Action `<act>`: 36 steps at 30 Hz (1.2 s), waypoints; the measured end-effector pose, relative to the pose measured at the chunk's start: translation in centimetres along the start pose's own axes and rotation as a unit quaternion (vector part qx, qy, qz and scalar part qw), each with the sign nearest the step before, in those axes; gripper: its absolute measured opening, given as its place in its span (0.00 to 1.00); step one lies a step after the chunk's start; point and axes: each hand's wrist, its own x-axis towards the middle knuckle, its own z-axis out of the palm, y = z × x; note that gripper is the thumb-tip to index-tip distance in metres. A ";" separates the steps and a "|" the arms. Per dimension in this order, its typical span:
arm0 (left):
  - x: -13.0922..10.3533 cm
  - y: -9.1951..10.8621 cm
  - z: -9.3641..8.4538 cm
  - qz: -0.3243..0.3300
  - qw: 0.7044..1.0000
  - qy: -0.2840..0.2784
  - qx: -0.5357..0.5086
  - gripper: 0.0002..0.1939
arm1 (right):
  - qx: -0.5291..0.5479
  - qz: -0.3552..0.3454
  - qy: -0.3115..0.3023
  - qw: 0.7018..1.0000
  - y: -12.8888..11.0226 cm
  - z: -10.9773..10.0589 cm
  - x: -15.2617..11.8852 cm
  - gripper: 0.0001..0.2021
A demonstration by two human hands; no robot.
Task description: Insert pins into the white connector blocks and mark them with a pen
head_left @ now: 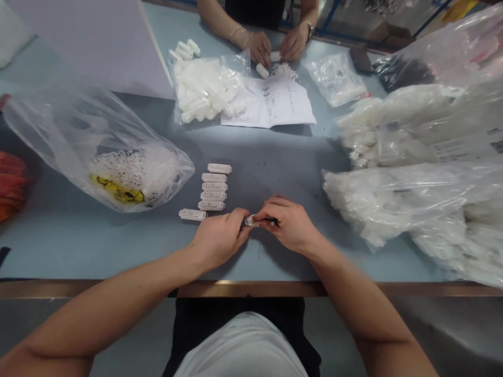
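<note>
Between my two hands is a small white plastic piece [250, 221], mostly covered by fingers. My left hand [220, 236] is closed, its thumb and fingers gripping the piece from the left. From the other side, my right hand [290, 222] pinches at the same piece with bent fingers. A short dark, slim thing [274, 222] shows under the right fingers; its kind is not clear. Beside my left hand lies a white slotted plastic case [192, 214]. Several like it form a column just beyond, the farthest case [219, 168] a little apart.
On the left stands a clear bag [157, 157] of small white parts. Bulky bags [373, 204] of white pieces fill the right side. Across the table, a co-worker's hands [275, 48] handle white pieces near a printed sheet [291, 102] and another filled bag [204, 86].
</note>
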 end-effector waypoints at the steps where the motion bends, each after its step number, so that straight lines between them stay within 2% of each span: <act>1: 0.0 0.0 0.0 0.002 1.000 0.001 -0.003 0.18 | 0.009 0.003 -0.004 1.000 0.0 -0.1 0.1 0.03; 6: -0.1 0.0 0.3 0.017 1.000 0.006 -0.001 0.17 | 0.044 0.032 -0.036 0.998 0.1 -0.4 0.4 0.05; 12: 0.0 -0.1 0.5 0.050 0.997 0.011 0.057 0.14 | 0.091 0.107 -0.105 0.985 0.1 -0.5 0.9 0.06; 16: 0.2 -0.3 0.6 0.073 0.992 0.036 0.091 0.13 | 0.082 0.136 -0.107 0.982 0.1 -0.4 1.0 0.09; 18: 0.2 -0.3 0.8 0.089 0.989 0.064 0.100 0.13 | 0.067 0.136 -0.115 0.982 0.1 -0.6 1.0 0.10; 21: 0.1 -0.3 1.0 0.107 0.984 0.096 0.110 0.12 | 0.057 0.119 -0.141 0.981 0.1 -0.9 1.0 0.07; 25: 0.1 -0.4 1.0 0.126 0.981 0.102 0.105 0.12 | 0.038 0.102 -0.156 0.982 0.1 -1.0 1.1 0.05; 33: 0.9 -0.3 -0.3 0.034 0.999 -0.012 0.041 0.18 | 0.017 0.124 -0.107 0.986 1.2 -0.7 1.0 0.11; 36: 1.0 -0.2 -1.6 -0.036 0.995 -0.032 -0.090 0.21 | 0.013 0.122 -0.057 0.991 1.1 -1.3 0.9 0.11</act>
